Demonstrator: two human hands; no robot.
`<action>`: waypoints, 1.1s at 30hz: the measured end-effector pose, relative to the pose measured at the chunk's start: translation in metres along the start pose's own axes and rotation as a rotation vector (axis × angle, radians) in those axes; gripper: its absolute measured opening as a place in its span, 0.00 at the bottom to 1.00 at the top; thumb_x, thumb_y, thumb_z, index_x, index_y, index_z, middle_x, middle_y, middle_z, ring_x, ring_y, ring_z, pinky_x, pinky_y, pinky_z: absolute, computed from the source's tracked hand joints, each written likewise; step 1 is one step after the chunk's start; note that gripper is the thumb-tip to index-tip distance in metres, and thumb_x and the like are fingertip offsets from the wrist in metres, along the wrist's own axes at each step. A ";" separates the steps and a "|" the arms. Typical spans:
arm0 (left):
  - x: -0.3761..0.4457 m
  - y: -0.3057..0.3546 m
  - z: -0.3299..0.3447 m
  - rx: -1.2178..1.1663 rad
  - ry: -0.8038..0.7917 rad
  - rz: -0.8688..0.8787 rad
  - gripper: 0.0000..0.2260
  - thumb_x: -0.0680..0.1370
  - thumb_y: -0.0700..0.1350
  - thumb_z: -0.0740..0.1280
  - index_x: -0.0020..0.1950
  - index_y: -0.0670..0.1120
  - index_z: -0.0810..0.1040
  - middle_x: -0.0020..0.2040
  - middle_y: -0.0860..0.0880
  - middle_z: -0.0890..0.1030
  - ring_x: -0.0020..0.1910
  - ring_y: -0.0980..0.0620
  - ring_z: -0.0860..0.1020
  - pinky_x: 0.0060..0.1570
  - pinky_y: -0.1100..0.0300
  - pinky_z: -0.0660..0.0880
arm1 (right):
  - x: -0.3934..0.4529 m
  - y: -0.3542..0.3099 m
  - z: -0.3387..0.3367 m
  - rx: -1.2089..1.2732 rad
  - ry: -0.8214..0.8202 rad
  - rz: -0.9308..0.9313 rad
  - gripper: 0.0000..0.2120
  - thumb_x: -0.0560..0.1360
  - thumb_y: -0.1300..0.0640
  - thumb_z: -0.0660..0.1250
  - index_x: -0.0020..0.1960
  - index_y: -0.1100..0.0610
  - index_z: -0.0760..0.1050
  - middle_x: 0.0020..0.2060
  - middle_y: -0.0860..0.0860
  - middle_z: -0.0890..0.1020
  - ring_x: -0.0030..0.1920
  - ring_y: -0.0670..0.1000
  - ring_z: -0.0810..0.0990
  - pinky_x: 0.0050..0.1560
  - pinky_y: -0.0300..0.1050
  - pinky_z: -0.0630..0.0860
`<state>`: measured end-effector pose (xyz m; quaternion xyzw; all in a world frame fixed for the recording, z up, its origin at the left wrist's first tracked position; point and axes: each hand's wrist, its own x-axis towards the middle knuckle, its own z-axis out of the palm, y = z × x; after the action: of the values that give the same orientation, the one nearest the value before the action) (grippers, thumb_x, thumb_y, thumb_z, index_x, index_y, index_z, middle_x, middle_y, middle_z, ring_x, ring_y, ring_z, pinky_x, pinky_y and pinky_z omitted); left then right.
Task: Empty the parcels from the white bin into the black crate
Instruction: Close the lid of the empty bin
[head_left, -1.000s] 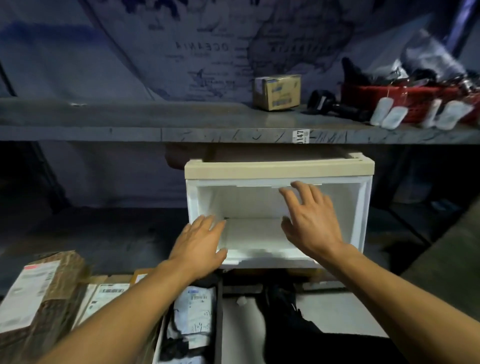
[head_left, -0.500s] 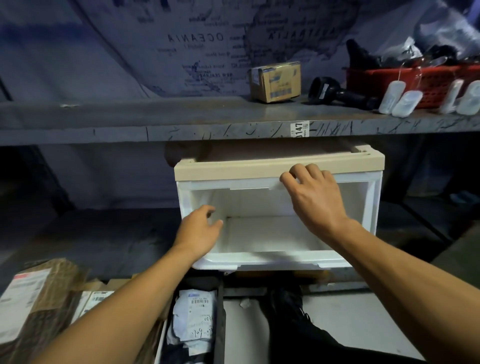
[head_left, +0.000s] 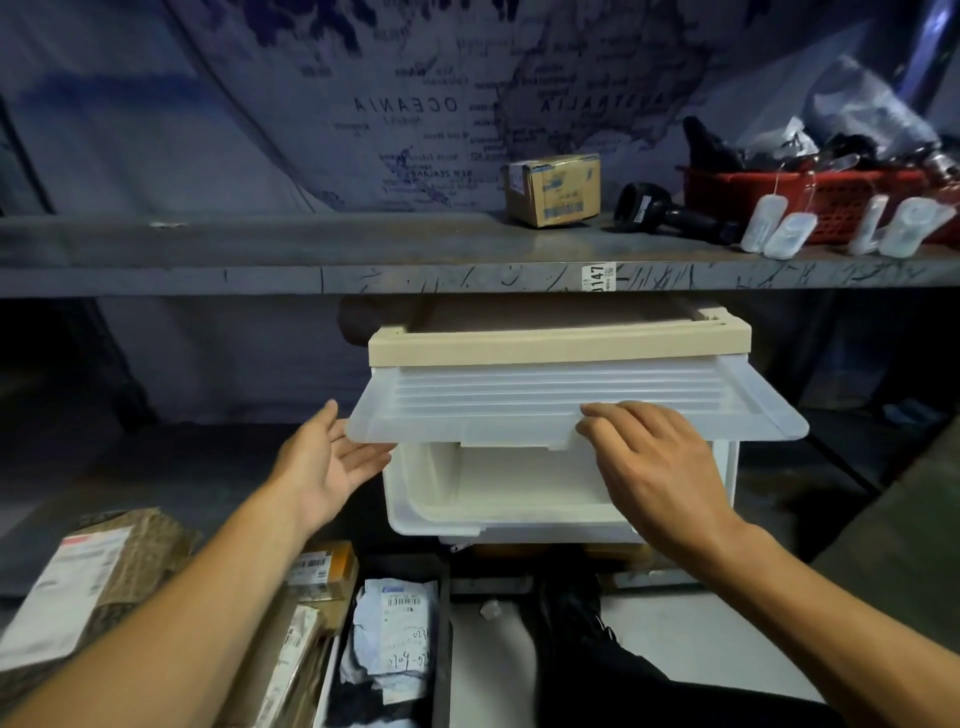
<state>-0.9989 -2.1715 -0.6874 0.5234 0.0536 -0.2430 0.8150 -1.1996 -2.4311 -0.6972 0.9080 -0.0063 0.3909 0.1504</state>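
White bin (head_left: 519, 499) looks empty; R hand (head_left: 660, 467) fingers lie on flap (head_left: 561, 410), L hand (head_left: 327, 462) open beside. Next: shut flap.

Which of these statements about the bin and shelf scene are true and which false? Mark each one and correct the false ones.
1. The white bin shows no parcels inside. True.
2. The flap on the bin's front hangs fully shut. False: it is swung up and outward, leaving the opening clear below.
3. The right hand rests on the flap's lower edge. True.
4. The left hand grips a parcel. False: it is open, palm turned towards the bin, beside the flap's left corner.
5. A small cardboard box sits on the upper shelf. True.
6. The basket on the shelf is blue. False: it is red.
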 end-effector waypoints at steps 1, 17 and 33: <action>-0.003 0.004 0.000 -0.007 -0.071 -0.018 0.20 0.84 0.55 0.59 0.59 0.39 0.79 0.55 0.38 0.85 0.55 0.41 0.84 0.51 0.47 0.80 | -0.005 -0.002 -0.002 -0.002 0.007 -0.024 0.11 0.74 0.68 0.71 0.55 0.61 0.80 0.58 0.58 0.83 0.54 0.62 0.82 0.49 0.56 0.78; -0.021 -0.002 0.009 0.365 -0.046 0.176 0.03 0.78 0.37 0.69 0.49 0.39 0.82 0.43 0.42 0.86 0.40 0.48 0.84 0.38 0.57 0.79 | -0.023 -0.019 -0.011 0.019 0.035 -0.044 0.17 0.71 0.68 0.58 0.54 0.59 0.79 0.49 0.54 0.81 0.44 0.60 0.78 0.40 0.52 0.72; -0.041 0.002 0.008 0.592 -0.110 0.131 0.05 0.77 0.41 0.72 0.52 0.43 0.83 0.44 0.43 0.86 0.41 0.45 0.85 0.37 0.56 0.80 | -0.046 -0.023 -0.037 -0.008 0.076 -0.122 0.19 0.75 0.67 0.55 0.56 0.60 0.82 0.49 0.56 0.82 0.44 0.59 0.78 0.43 0.50 0.69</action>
<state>-1.0357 -2.1642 -0.6684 0.7265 -0.0974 -0.2227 0.6428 -1.2549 -2.4041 -0.7118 0.8907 0.0530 0.4151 0.1777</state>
